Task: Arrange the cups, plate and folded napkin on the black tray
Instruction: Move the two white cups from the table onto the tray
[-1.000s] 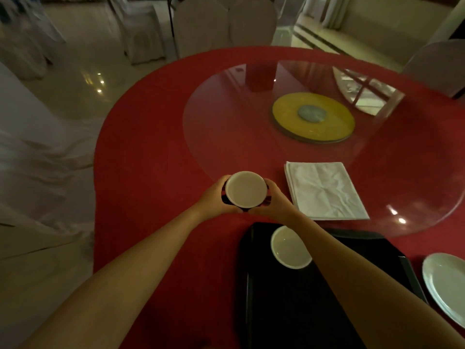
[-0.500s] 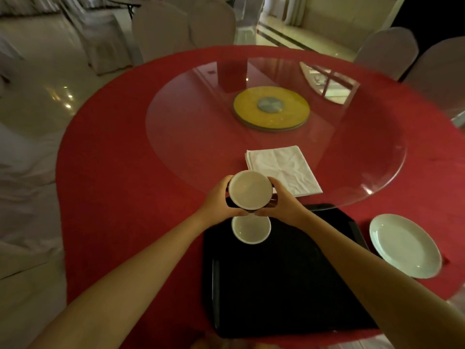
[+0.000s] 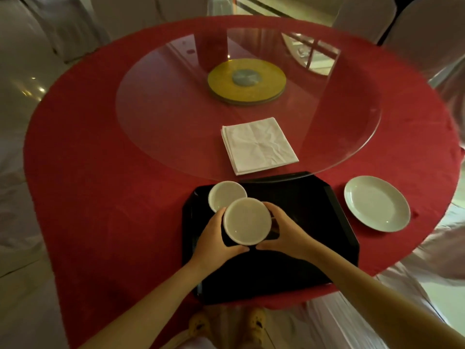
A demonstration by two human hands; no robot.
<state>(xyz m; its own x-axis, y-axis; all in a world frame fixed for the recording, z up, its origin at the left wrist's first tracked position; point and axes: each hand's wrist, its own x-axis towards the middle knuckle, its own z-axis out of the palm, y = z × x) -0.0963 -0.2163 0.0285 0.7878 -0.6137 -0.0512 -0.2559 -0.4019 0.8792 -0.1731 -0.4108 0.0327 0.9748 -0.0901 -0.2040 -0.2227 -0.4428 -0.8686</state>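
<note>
A black tray (image 3: 314,238) lies on the red table at its near edge. One cup with a white inside (image 3: 224,195) stands in the tray's far left corner. A second cup (image 3: 247,220), dark outside and white inside, is held over the tray just in front of the first. My left hand (image 3: 214,240) grips its left side and my right hand (image 3: 286,233) its right side. A folded white napkin (image 3: 259,146) rests on the glass turntable beyond the tray. To the right of the tray a white plate (image 3: 377,204) sits on the cloth.
The round table wears a red cloth (image 3: 88,159) with a large glass turntable (image 3: 163,109) on a yellow hub (image 3: 246,80). White-covered chairs (image 3: 364,13) ring the far side. My feet in yellow slippers (image 3: 201,326) show below the table edge.
Both hands have carried the held cup from beyond the tray's far left corner back towards me, so it now hovers over the tray in front of the first cup.
</note>
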